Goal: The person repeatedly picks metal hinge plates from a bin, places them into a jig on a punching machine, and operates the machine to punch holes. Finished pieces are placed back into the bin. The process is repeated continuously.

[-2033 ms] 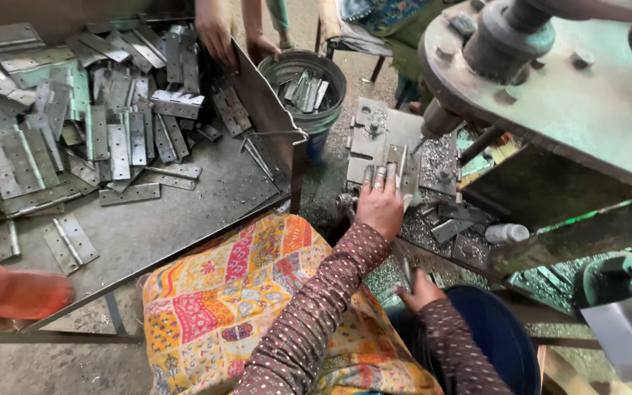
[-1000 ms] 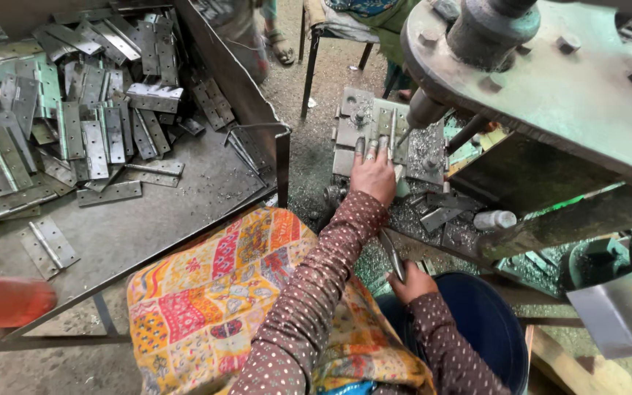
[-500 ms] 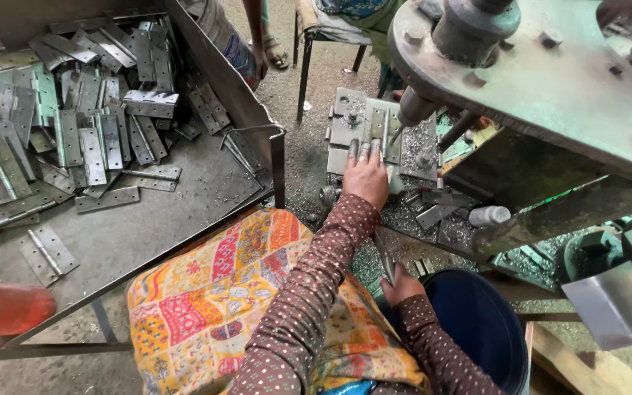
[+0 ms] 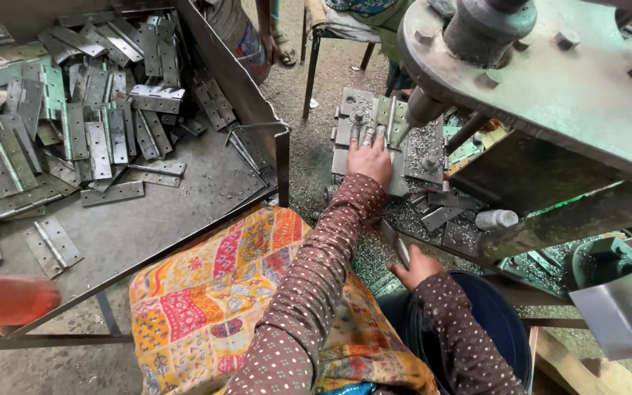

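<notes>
Two hands are at the big press (image 4: pixel 550 88). My left hand (image 4: pixel 369 157) lies flat, fingers spread, on a metal hinge (image 4: pixel 383 117) under the press. My right hand (image 4: pixel 417 267), below the press, holds a metal piece (image 4: pixel 401 250).

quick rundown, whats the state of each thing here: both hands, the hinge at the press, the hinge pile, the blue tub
left hand: flat, pressing down on the hinge plate
hinge plate: lying open on the press bed under the spindle
right hand: closed around a metal lever
metal lever: gripped, angled by the bed
hinge pile: loose and jumbled in the tray
blue tub: upright, contents hidden
</notes>
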